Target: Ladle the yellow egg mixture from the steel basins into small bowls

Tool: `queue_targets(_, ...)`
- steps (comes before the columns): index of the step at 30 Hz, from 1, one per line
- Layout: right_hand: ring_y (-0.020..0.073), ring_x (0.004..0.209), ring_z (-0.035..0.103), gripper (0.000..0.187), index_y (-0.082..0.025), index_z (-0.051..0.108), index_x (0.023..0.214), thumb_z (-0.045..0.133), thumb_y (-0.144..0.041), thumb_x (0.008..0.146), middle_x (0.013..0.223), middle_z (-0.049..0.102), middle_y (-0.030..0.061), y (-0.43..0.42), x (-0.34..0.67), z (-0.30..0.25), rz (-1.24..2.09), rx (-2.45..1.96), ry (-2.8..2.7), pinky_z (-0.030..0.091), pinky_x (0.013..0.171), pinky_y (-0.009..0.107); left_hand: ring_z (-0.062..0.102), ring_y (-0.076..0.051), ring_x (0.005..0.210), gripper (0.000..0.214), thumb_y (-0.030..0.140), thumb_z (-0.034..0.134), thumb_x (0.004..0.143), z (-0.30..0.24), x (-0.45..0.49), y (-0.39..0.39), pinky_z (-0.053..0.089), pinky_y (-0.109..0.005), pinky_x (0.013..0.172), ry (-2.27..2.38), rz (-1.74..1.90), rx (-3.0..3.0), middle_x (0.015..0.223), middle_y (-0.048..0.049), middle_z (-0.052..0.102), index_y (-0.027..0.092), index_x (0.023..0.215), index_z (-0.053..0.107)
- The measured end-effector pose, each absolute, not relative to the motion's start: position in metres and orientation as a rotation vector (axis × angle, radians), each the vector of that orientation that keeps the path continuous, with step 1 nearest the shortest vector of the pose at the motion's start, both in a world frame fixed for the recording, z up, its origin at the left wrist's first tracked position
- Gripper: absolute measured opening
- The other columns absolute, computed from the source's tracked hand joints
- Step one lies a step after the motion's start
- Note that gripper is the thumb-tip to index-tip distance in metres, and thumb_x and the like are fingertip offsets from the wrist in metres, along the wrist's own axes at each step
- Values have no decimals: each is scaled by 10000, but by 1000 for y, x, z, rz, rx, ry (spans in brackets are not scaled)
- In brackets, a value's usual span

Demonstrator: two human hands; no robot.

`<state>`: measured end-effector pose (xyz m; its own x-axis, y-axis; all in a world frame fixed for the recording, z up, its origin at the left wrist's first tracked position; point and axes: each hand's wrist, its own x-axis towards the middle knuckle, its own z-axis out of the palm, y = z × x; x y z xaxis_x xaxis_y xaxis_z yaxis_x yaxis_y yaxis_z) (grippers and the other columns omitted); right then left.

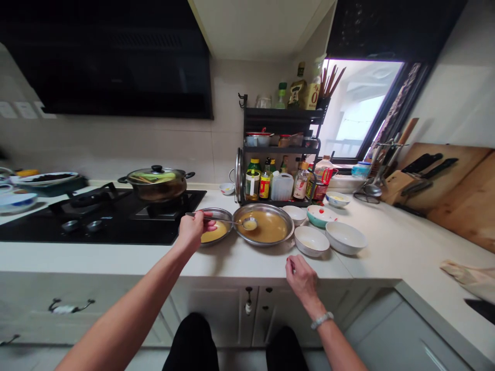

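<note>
L hand (194, 226), clenched round silver-metal ladle (249, 224), best kept it lvl; R hand (302, 279), loosely curled, contents unclear, hung nr white counter's (147, 257) front edge.

Daylight from window (353, 111), pane glaring white; hood (116, 56) near black; counter (232, 264) softly shadowed; edges stretched.

Left hand (193, 228) gripping, right hand (303, 278) loosely curled, arms (143, 293) extended

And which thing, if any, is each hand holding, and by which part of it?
The left hand holds a ladle by its handle, near the free end. No held thing is visible in the right hand.
</note>
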<state>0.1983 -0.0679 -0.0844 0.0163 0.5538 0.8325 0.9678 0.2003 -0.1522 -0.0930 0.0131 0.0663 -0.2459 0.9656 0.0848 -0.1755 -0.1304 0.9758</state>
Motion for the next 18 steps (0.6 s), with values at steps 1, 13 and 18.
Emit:
queue_targets(1, 131, 572, 479, 253, -194, 561, 715, 400, -195, 910, 636, 523, 15, -68, 198, -85, -632, -1460, -1648, 319, 571, 251, 608, -131, 425, 217, 177, 454, 775, 68, -96, 12, 564, -262, 511, 1177, 1566, 1009, 493, -58, 623, 73, 681, 619)
queue_targets(13, 128, 569, 487, 251, -191, 571, 725, 403, -200, 910, 634, 530, 15, -66, 200, -87, -641, -1447, -1646, 326, 571, 245, 625, -127, 488, 210, 209, 465, 755, 77, -156, -1, 555, -239, 491, 1244, 1730, 993, 581, -56, 643, 72, 694, 612)
queue_targets(18, 123, 576, 494, 245, -185, 573, 733, 404, -198, 910, 643, 532, 14, -66, 200, -87, -635, -1437, -1643, 326, 573, 241, 646, -168, 489, 260, 284, 430, 797, 70, -172, -12, 554, -289, 525, 1481, 1711, 1272, 535, -18, 640, 122, 785, 633)
